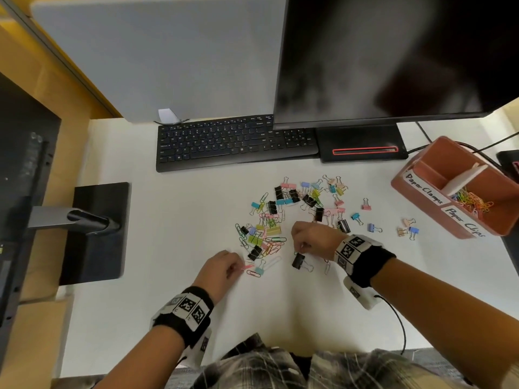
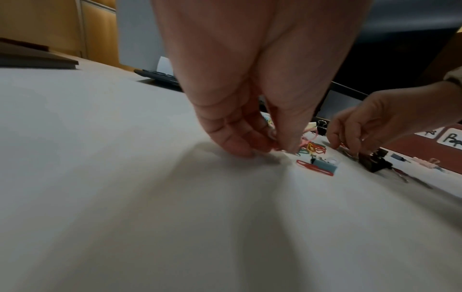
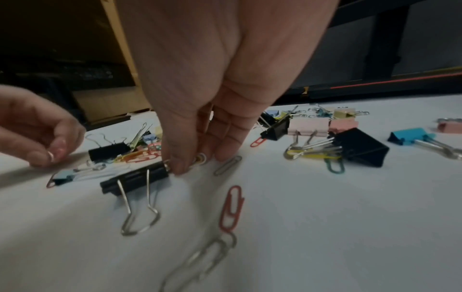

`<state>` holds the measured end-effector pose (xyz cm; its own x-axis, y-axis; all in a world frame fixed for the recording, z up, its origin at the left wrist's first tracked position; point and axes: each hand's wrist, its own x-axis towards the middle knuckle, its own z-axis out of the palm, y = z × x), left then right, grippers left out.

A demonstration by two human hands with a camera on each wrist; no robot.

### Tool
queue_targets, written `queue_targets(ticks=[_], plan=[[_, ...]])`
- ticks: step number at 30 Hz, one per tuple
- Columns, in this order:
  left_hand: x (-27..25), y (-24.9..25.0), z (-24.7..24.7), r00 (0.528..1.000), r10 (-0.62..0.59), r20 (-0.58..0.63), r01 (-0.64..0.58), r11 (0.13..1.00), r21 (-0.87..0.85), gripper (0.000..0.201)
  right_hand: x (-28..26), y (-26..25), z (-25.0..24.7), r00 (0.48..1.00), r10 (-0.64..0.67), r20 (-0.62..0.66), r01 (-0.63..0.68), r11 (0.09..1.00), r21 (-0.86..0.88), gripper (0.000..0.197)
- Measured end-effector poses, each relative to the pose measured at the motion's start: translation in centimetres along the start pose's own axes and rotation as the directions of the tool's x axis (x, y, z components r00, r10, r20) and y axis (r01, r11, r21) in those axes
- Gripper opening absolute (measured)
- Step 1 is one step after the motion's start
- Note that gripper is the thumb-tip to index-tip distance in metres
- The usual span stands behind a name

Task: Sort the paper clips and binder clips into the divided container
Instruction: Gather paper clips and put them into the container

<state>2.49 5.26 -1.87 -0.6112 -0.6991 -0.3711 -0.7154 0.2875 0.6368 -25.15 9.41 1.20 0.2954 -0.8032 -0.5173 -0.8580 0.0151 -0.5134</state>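
the left hand (image 1: 222, 266) had its grip pinched on a pink paper clip (image 1: 247, 267) low over the white desk (image 1: 174, 220). the right hand (image 1: 310, 238) had curled fingertips (image 3: 181, 166) at the end of a black binder clip (image 3: 135, 177); whether that grip held it, i cannot tell. the loose clips (image 1: 280, 211) lay between keyboard (image 1: 224, 141) and hands, the divided container (image 1: 460, 192) well to the right, coloured paper clips in its near compartment.

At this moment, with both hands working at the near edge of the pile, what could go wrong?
1. The right hand has its fingertips at the end of a black binder clip; such a small hold may slip.
2. Paper clips and binder clips lie tangled in the pile, so one pick may drag others.
3. The container stands far right; its Paper Clamps section looks empty, and a wrong drop is possible.
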Motion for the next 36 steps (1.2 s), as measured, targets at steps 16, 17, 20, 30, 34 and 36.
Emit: queue_targets(ticks=[16,17,20,30,34,36], plan=[[0.2,2.4,2.6,0.993,0.074,-0.097,-0.068,0.996,0.056,0.015,0.6,-0.5,0.5,0.988,0.142,-0.064,-0.137,0.987,0.08,0.012],[0.3,2.5,2.5,0.995,0.029,-0.096,-0.026,0.999,0.03,0.016,0.9,-0.8,0.6,0.989,0.128,-0.076,-0.119,0.987,0.105,0.014],[0.3,2.6,1.9,0.989,-0.106,-0.106,0.099,0.993,-0.069,0.022,1.9,-2.3,1.0,0.991,0.122,-0.051,-0.111,0.978,0.179,0.037],[0.3,0.5,0.6,0.983,-0.126,-0.132,0.119,0.991,-0.06,0.016,3.8,-3.0,1.5,0.98,0.177,-0.096,-0.17,0.982,0.076,0.02],[0.9,0.1,0.8,0.992,-0.029,-0.125,0.04,0.996,0.085,0.012,3.9,-2.8,1.9,0.989,0.102,-0.106,-0.109,0.992,-0.066,0.019],[1.2,0.4,0.8,0.995,0.002,-0.102,0.015,0.986,0.164,0.011,4.0,-2.8,1.8,0.989,0.092,-0.115,-0.107,0.985,-0.133,0.019]])
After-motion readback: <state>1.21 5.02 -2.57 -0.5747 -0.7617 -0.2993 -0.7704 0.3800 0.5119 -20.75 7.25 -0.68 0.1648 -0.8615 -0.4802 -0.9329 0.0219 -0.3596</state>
